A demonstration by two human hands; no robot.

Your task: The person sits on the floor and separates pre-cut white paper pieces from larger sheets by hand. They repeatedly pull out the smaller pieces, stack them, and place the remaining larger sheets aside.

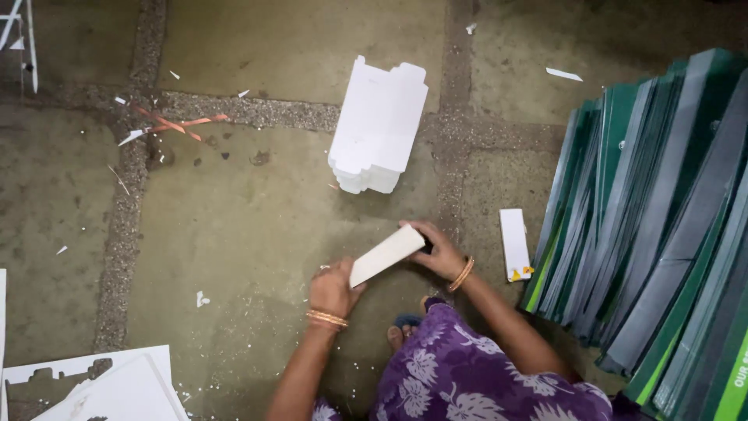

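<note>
Over rough stone floor [257, 234], both hands, left [333, 290] and right [441, 251], clasp a flat white card strip [387, 255].

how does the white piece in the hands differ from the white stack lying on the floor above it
The white piece is a single flat strip held tilted off the floor between the left hand and the right hand; the white stack is many cut sheets piled thick, resting untouched on the floor. The stack has notched tabs along its far edge, while the piece looks plain-edged. Both are white card.
</note>
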